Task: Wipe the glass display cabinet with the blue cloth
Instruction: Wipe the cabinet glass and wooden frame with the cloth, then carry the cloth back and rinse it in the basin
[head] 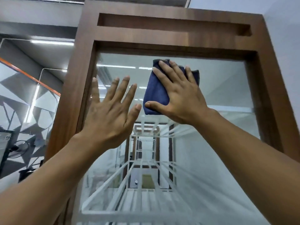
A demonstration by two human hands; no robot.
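In the head view I am watching my right hand pressing the blue cloth flat on the upper pane of the glass display cabinet, with fingers straight and spread and the thumb lying along the lower edge. The cloth is sitting near one o'clock, its long axis running roughly twelve to six. Bare glass is lying toward three and six o'clock of the fingers. My left hand is hovering splayed at the cloth's nine o'clock; I cannot tell if it is touching the glass. I am judging the nearer right hand to be making the next stroke.
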